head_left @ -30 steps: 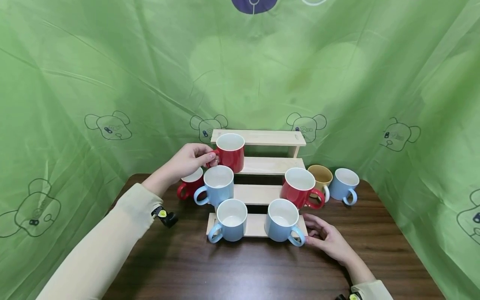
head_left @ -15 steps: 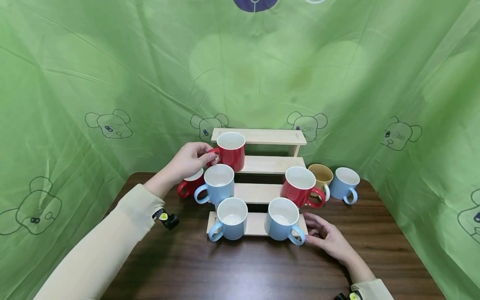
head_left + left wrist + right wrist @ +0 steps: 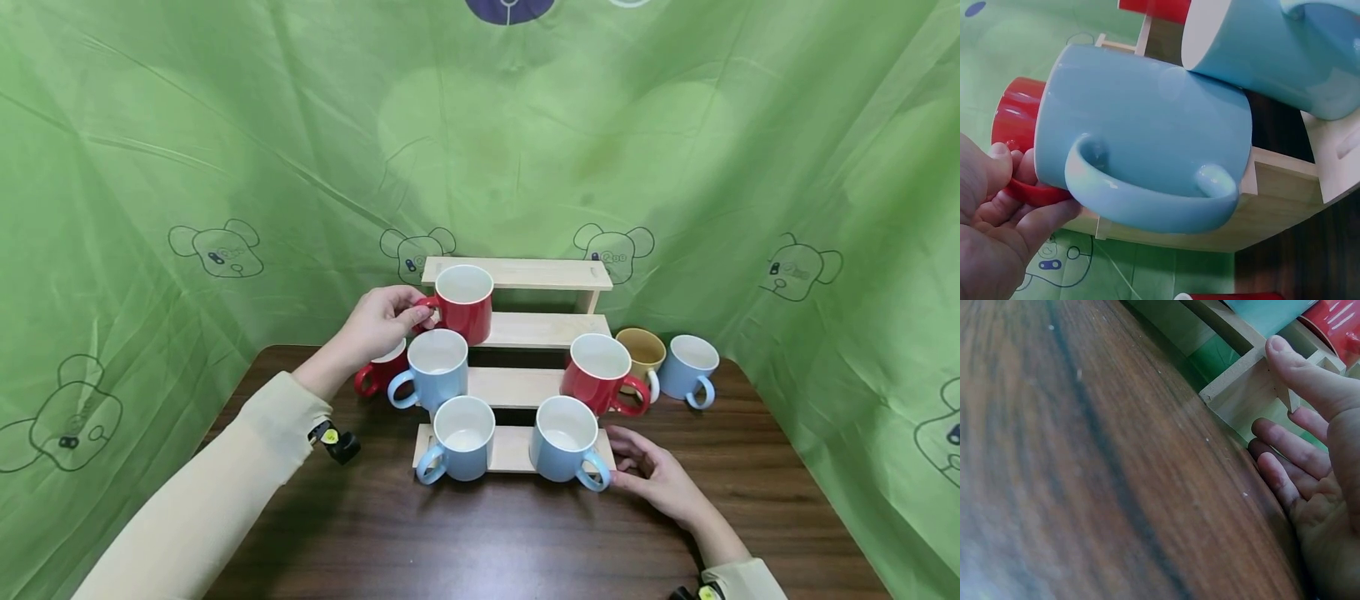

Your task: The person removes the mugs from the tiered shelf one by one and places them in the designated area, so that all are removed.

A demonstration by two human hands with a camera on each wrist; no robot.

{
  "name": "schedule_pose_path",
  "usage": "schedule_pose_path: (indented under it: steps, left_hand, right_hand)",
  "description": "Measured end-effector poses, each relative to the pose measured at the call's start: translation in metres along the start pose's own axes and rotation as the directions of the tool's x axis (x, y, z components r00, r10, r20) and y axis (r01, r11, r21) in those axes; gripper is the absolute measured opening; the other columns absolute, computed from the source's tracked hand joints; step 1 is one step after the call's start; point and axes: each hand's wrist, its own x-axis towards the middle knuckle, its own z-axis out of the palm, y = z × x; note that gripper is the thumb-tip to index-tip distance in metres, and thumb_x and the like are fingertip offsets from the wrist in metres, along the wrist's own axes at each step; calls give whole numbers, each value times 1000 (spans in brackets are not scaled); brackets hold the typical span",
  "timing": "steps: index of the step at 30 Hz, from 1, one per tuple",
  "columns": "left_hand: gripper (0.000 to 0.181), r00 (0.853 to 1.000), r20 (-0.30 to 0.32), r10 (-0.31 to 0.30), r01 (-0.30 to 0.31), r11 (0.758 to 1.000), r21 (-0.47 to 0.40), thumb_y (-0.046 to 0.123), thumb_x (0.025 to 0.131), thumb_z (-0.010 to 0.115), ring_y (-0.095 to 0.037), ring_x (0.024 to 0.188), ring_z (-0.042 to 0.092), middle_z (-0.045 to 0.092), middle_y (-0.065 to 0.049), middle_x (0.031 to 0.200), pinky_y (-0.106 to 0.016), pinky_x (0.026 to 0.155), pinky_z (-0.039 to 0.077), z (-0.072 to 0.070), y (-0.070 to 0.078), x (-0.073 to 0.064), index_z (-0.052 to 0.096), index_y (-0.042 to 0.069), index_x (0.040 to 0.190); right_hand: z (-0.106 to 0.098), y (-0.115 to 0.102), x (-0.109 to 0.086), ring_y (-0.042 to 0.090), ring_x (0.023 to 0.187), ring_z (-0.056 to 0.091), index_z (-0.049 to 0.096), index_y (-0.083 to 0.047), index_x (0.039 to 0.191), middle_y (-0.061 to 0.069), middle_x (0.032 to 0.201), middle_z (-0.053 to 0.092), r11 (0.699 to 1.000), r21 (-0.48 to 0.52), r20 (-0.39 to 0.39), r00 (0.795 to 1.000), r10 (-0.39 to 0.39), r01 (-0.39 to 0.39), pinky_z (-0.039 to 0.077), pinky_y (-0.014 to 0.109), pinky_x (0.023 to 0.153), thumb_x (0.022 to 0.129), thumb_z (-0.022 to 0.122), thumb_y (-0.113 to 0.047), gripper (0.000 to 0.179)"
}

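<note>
1. The left hand (image 3: 378, 323) pinches the handle (image 3: 1038, 195) of the red mug (image 3: 468, 323), thumb and fingers closed on it.
2. The mug is upright, at the left of the rack's (image 3: 543, 332) second shelf from the top. Compared with a second ago, it has edged slightly right, inward along the shelf, seemingly a small correction of its place.
3. The right hand (image 3: 660, 483) touches the rack's lower right end, fingers loosely bent, its place unchanged.
4. The blue mug (image 3: 442, 382) just in front stays put.
</note>
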Motion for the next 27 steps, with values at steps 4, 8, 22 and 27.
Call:
schedule_pose_path:
  steps: [4, 8, 22, 27]
  left_hand:
    - [11, 1000, -5, -1, 1, 1000, -6, 10, 109, 69, -27, 101, 73, 81, -12, 102, -36, 87, 60, 1, -2, 1, 74, 2, 114]
    - [11, 1000, -12, -9, 9, 1000, -15, 9, 109, 69, -27, 101, 74, 81, -13, 102, -36, 88, 61, 2, -3, 1, 74, 1, 115]
    - [14, 999, -46, -10, 6, 996, -89, 5, 109, 66, -30, 102, 77, 78, -19, 108, -54, 98, 62, -1, 6, 0, 72, -3, 119]
    - [15, 999, -51, -3, -2, 995, -95, 5, 110, 65, -38, 104, 78, 78, -21, 106, -48, 96, 63, -8, 14, -2, 71, -5, 119]
  right_hand:
    - [0, 1, -1, 14, 107, 72, 50, 4, 157, 30, 138, 68, 1000, 1, 1, 1000, -1, 1, 59, 25, 89, 99, 79, 0, 65]
    - [0, 2, -1, 14, 106, 72, 49, 5, 157, 31, 138, 67, 1000, 7, 6, 1000, -5, 5, 60, 25, 88, 99, 78, 1, 65]
    - [1, 2, -1, 15, 106, 72, 50, 4, 157, 29, 138, 68, 1000, 2, 1, 1000, 0, 0, 59, 25, 89, 99, 79, 0, 65]
    - [1, 2, -1, 16, 105, 72, 50, 3, 157, 27, 138, 69, 1000, 2, -4, 1000, 7, -7, 59, 25, 88, 98, 79, -1, 65]
